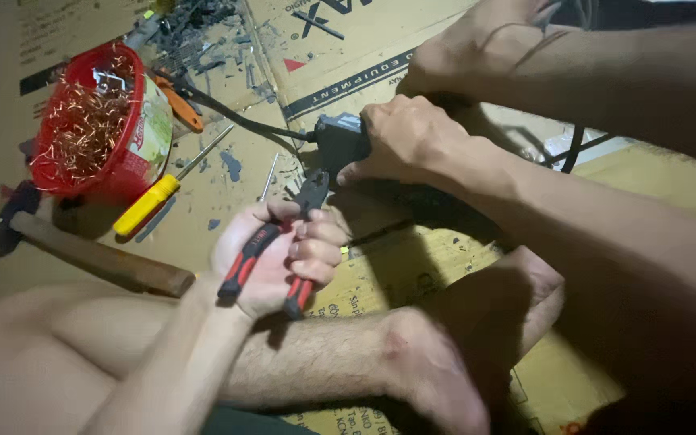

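Right hand covers most of the black device, so its shape past the cable end cannot be told. Pliers: the jaw tips look blurred, and what they bite is unreadable; the left hand hides the mid-handles. Hammer handle end runs under the forearm; the grey debris at the cardboard's top edge is cut off.

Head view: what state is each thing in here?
pliers: handles squeezed in another person's hand, jaws at the black device.
black device: gripped by left hand, cord attached.
right hand: behind it; grip hidden.
red tub: open, tipped, holding copper wire scraps.
screwdriver: lying loose.
hammer: lying loose.
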